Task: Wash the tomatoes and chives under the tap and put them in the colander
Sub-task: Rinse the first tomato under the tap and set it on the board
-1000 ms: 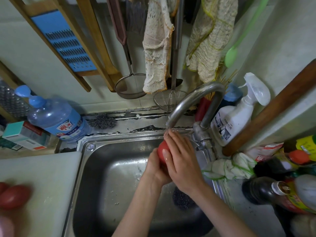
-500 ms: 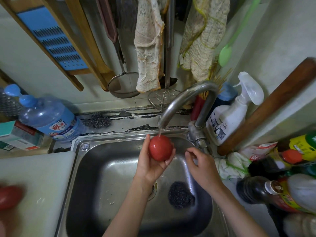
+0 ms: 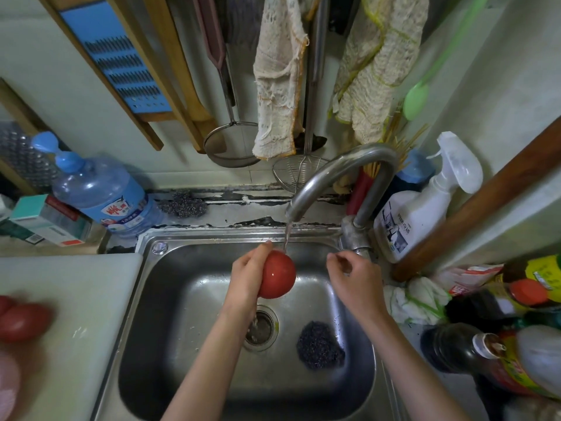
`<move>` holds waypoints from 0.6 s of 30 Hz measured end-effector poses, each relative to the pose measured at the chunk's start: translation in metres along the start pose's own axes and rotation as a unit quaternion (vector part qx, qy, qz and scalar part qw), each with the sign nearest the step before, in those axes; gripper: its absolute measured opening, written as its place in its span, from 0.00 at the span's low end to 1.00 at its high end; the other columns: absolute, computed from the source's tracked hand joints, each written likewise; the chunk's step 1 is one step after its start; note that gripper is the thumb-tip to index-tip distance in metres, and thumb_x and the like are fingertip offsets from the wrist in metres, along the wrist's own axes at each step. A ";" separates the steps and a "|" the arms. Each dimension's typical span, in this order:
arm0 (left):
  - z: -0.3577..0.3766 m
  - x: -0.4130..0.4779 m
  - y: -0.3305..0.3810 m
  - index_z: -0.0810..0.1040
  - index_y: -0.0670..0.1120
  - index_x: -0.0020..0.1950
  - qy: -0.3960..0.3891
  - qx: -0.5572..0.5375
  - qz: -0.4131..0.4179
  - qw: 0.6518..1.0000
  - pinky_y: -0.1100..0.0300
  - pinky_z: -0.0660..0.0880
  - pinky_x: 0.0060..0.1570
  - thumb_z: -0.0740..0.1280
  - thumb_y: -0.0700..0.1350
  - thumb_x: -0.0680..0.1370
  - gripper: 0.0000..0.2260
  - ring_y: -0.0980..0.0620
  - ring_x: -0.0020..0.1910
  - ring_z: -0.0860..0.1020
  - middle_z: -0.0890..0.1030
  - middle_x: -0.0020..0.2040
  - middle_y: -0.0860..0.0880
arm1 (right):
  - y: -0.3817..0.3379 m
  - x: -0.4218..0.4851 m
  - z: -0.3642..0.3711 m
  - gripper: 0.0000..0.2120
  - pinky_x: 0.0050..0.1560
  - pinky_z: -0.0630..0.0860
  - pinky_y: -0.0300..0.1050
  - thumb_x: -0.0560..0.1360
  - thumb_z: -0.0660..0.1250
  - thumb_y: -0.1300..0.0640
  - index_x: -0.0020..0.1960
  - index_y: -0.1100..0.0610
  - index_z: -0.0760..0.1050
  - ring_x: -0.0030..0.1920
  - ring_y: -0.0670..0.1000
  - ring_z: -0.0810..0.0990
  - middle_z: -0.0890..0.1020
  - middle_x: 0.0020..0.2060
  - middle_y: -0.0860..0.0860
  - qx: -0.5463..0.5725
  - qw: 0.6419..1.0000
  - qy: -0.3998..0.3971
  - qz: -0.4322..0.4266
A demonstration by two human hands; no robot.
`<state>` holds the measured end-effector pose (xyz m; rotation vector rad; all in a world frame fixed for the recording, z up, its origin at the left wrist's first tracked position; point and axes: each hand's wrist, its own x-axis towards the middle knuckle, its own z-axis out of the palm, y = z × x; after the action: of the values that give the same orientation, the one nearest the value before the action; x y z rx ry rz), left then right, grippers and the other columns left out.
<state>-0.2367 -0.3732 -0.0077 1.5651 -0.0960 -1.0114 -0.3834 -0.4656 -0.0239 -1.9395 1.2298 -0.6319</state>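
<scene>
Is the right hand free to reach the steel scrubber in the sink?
Probably yes: the right hand seems to hold nothing, and the steel scrubber lies uncovered in the sink beside that forearm.

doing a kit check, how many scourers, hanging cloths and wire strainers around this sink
scourers: 2
hanging cloths: 2
wire strainers: 2
total: 6
</scene>
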 end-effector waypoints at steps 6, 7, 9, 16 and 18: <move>-0.003 -0.009 -0.001 0.82 0.45 0.47 0.034 0.025 0.010 0.999 0.47 0.79 0.51 0.68 0.52 0.76 0.11 0.43 0.43 0.82 0.83 0.43 0.43 | -0.001 0.007 0.001 0.12 0.28 0.68 0.28 0.76 0.65 0.54 0.35 0.55 0.77 0.26 0.40 0.73 0.76 0.25 0.44 0.008 1.000 -0.018 0.010; -0.003 -0.011 -0.002 0.82 0.45 0.47 0.036 0.027 0.015 0.999 0.48 0.79 0.50 0.68 0.52 0.76 0.12 0.44 0.42 0.82 0.83 0.43 0.43 | -0.001 0.009 0.001 0.11 0.28 0.68 0.28 0.76 0.65 0.54 0.37 0.55 0.78 0.26 0.39 0.73 0.76 0.25 0.43 0.006 1.000 -0.023 0.005; -0.003 -0.013 -0.004 0.82 0.43 0.49 0.045 0.029 0.024 0.998 0.50 0.79 0.49 0.67 0.53 0.76 0.13 0.46 0.40 0.82 0.83 0.44 0.43 | 0.000 0.013 0.003 0.10 0.29 0.68 0.29 0.76 0.64 0.53 0.39 0.55 0.79 0.27 0.39 0.74 0.78 0.28 0.43 0.003 1.000 -0.031 -0.001; -0.001 -0.021 -0.012 0.81 0.45 0.43 0.082 0.007 0.042 0.996 0.52 0.77 0.49 0.66 0.54 0.77 0.13 0.47 0.40 0.79 0.81 0.41 0.44 | -0.002 0.011 0.000 0.07 0.36 0.69 0.28 0.76 0.65 0.53 0.45 0.54 0.80 0.37 0.40 0.78 0.81 0.37 0.44 0.008 0.994 -0.103 -0.020; 0.000 -0.022 -0.015 0.81 0.43 0.46 0.102 0.002 0.047 0.994 0.52 0.77 0.50 0.63 0.53 0.79 0.14 0.48 0.40 0.79 0.81 0.42 0.44 | -0.006 0.005 0.001 0.09 0.42 0.73 0.30 0.77 0.63 0.51 0.49 0.54 0.79 0.41 0.39 0.79 0.82 0.42 0.44 0.025 0.983 -0.178 -0.025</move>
<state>-0.2574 -0.3563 -0.0079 1.6426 -0.0291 -0.7745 -0.3771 -0.4678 -0.0194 -1.9435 0.9350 -0.3158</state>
